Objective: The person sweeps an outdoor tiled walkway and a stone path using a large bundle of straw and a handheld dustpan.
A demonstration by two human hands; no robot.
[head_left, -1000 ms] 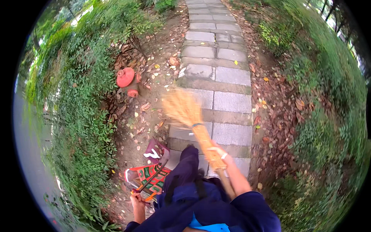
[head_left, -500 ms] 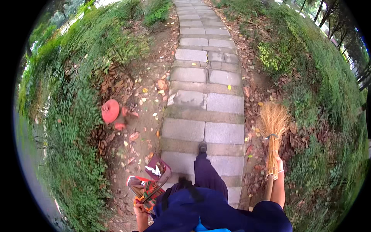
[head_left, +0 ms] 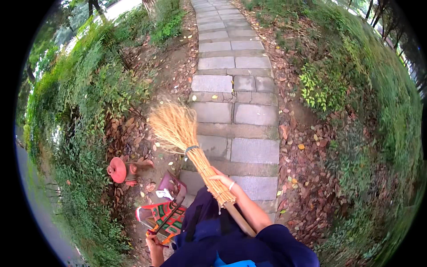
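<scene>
A straw broom (head_left: pixel 201 163) slants across my front, its bristles fanned out to the upper left over the left edge of the path. My right hand (head_left: pixel 222 179) grips its bound straw part, with the wooden handle running back under my forearm. Low on the left, my left hand (head_left: pixel 152 240) is closed round the thin handle of a maroon dustpan (head_left: pixel 171 181). Crumpled white paper (head_left: pixel 164 194) lies in the pan. A red and green patterned bag (head_left: pixel 168 214) with orange straps hangs beside that handle; the straps appear to be in the same hand.
Stone steps (head_left: pixel 254 150) run ahead, curving left far off. A red hydrant (head_left: pixel 117 170) stands in the soil on the left. Dry leaves (head_left: pixel 302 178) cover the ground right of the path, and green shrubs (head_left: pixel 322 86) line both sides.
My right hand has swung the broom from the right side of the path across to the left. I have moved forward, so the hydrant and steps sit nearer. The left hand keeps its hold.
</scene>
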